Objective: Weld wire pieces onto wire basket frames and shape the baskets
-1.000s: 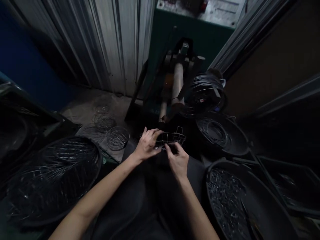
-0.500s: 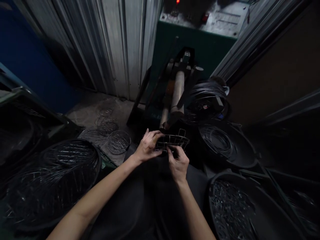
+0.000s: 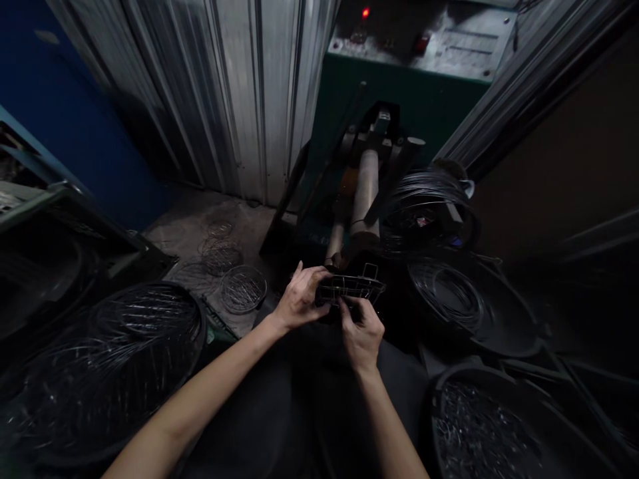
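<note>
A small round wire basket [image 3: 357, 287], with a thin wire loop standing up at its far right, is held just in front of the machine's lower rod. My left hand [image 3: 303, 297] is closed on the basket's left side, thumb below and fingers over the rim. My right hand [image 3: 363, 327] pinches at the near side of the basket with thumb and forefinger. Whether a small separate piece is between those right fingertips is hidden. Above and beyond the basket are the two cylindrical arms [image 3: 366, 189] of a green machine [image 3: 319, 199].
Left of me stands a tub of bent wires [image 3: 144, 313]. Round wire pieces [image 3: 243, 289] lie on the floor. At right are a wire coil [image 3: 432, 193], a black basin [image 3: 514, 326] with coiled wire and a tub of small metal pieces [image 3: 479, 426]. A corrugated metal wall [image 3: 249, 100] rises behind.
The whole view has shifted slightly, so things appear a little further right and lower. Both hands keep their hold on the basket, with hardly any change in grip.
</note>
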`<state>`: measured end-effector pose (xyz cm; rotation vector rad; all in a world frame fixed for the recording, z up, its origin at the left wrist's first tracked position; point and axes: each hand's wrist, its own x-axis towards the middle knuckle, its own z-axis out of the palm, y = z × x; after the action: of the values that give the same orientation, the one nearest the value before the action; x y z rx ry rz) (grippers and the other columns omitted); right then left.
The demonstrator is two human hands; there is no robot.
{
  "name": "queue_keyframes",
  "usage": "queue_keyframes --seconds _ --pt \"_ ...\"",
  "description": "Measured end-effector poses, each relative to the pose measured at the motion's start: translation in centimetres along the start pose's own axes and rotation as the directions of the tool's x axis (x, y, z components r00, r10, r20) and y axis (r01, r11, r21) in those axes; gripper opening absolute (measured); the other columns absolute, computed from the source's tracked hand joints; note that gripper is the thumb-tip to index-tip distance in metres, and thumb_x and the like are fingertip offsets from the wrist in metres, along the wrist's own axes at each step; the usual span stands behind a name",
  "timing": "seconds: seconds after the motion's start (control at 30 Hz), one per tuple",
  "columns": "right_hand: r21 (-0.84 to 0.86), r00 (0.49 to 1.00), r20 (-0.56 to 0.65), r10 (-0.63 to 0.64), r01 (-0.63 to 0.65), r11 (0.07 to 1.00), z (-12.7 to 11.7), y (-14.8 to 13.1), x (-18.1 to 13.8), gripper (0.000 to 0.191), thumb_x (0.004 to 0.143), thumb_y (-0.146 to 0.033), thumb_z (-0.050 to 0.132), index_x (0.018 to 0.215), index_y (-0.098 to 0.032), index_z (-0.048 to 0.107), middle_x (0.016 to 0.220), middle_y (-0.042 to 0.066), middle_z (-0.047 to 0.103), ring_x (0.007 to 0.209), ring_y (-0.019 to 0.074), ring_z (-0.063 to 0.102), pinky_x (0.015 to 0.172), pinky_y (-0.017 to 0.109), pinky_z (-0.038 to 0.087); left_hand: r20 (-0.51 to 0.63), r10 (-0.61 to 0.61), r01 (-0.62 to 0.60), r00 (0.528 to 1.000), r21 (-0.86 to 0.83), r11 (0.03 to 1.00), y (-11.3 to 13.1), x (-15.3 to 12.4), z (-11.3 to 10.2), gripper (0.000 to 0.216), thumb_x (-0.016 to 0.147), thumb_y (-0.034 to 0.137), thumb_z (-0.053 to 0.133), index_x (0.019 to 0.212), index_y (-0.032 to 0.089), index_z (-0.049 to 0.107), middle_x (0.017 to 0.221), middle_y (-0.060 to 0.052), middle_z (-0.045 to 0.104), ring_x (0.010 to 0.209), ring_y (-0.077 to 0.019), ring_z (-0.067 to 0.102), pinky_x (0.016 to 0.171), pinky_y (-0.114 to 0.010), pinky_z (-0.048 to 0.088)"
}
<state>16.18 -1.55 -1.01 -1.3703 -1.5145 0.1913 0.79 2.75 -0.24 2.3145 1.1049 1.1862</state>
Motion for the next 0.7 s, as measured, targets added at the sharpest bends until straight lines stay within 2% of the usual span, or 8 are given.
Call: queue_keyframes --seconds 0.57,0.7 --pt "0.008 1.000 -0.016 -0.007 0.008 1.000 1.1 1.0 0.6 0.015 0.086 -0.030 0.057 0.080 -0.018 0.061 0.074 0.002 0.061 0.068 0.0141 0.058 0.066 0.026 0.046 -0.038 0.014 -0.015 0.999 -0.021 1.000 -1.4 0.7 0.6 0.052 0.070 0.026 0.064 0.116 0.019 0.040 0.118 -0.010 0.056 0.114 -0.0224 0.053 0.112 -0.053 0.019" --pt "0.012 1.000 -0.008 0.023 -0.023 1.000 1.2 1.2 0.4 0.017 0.086 -0.033 0.056 0.080 -0.018 0.061 0.074 0.003 0.061 0.067 0.0139 0.058 0.066 0.026 0.047 -0.040 0.016 -0.018 0.999 -0.035 0.999 -1.7 0.4 0.9 0.051 0.070 0.026 0.064 0.115 0.020 0.041 0.119 -0.010 0.056 0.115 -0.0223 0.053 0.112 -0.053 0.019"
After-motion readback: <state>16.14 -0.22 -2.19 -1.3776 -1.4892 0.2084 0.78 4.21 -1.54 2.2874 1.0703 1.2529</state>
